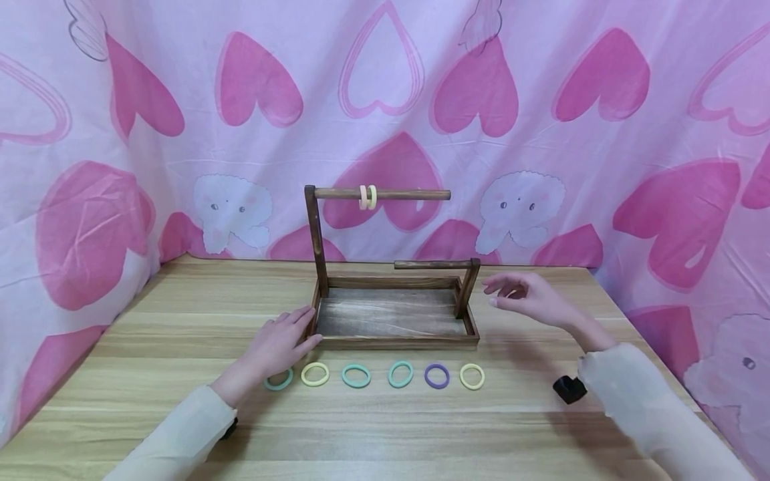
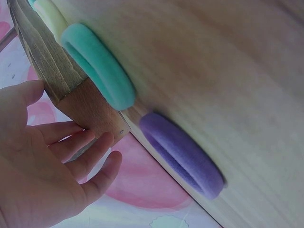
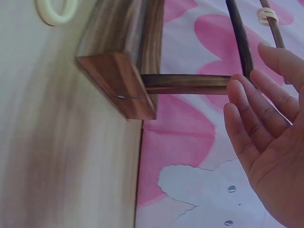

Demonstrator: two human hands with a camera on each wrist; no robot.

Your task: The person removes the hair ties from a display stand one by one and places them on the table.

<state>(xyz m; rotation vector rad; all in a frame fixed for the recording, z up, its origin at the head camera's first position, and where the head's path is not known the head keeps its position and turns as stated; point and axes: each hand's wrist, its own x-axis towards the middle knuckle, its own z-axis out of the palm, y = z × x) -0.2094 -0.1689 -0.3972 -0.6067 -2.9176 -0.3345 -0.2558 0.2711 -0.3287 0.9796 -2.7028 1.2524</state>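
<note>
A dark wooden rack (image 1: 397, 343) with a tray base, a tall left post and a short right post stands on the table. My left hand (image 1: 283, 341) rests at its left end, thumb by the front corner and fingers extended along the end board (image 2: 97, 109). To the right of the short post (image 1: 468, 287), my right hand (image 1: 523, 297) hovers with nothing in it, fingers slightly bent. Two pale yellow hair ties (image 1: 368, 197) hang on the upper rod (image 1: 415, 195). The lower rod (image 1: 427, 264) is bare.
In front of the rack lies a row of hair ties: green (image 1: 356, 376), yellow (image 1: 472, 377) and purple (image 1: 437, 376). Another purple hair tie (image 2: 183, 154) shows in the left wrist view, hidden in the head view. A pink heart-patterned curtain (image 1: 385, 133) hangs behind the table.
</note>
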